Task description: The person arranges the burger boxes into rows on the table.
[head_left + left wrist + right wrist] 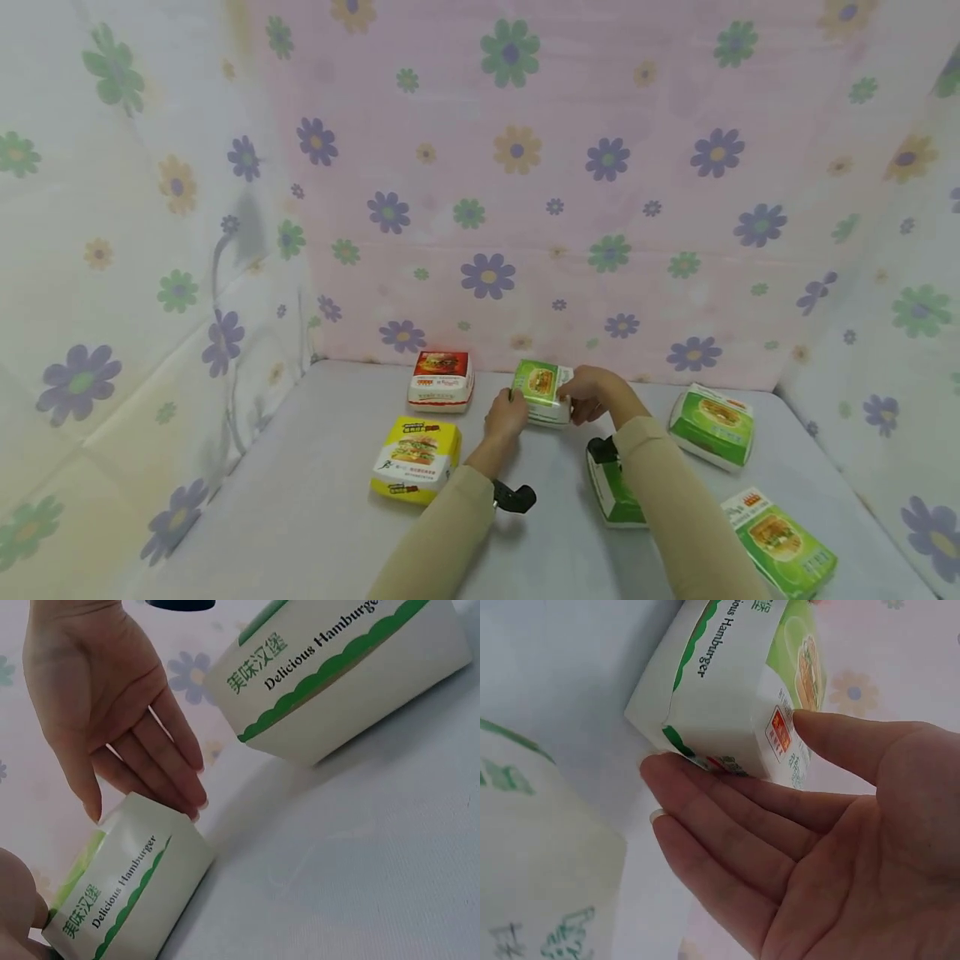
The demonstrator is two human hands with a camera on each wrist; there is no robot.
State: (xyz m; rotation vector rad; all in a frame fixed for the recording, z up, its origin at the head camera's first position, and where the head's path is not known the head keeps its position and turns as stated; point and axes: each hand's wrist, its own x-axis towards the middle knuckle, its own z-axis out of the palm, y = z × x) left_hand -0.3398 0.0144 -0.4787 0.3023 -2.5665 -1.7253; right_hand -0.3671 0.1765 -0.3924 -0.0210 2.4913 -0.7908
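Note:
A green-and-white hamburger box [542,392] sits near the back of the table between the two hands. My left hand [506,414] grips its left end with curled fingers; in the left wrist view only part of this hand [16,911] shows, at the box's [139,877] near edge. My right hand [597,393] is at the other end. In the right wrist view, that hand's [810,825] thumb touches the box's [727,697] upper edge, while its long, nearly straight fingers lie along the side and lower edge.
Left of the hands stand a red hamburger box [441,382] and a yellow one [416,460]. A green box [617,492] lies partly hidden under the right forearm. Further right are two more green boxes [712,425], [780,542]. A flowered curtain [555,208] hangs behind the table.

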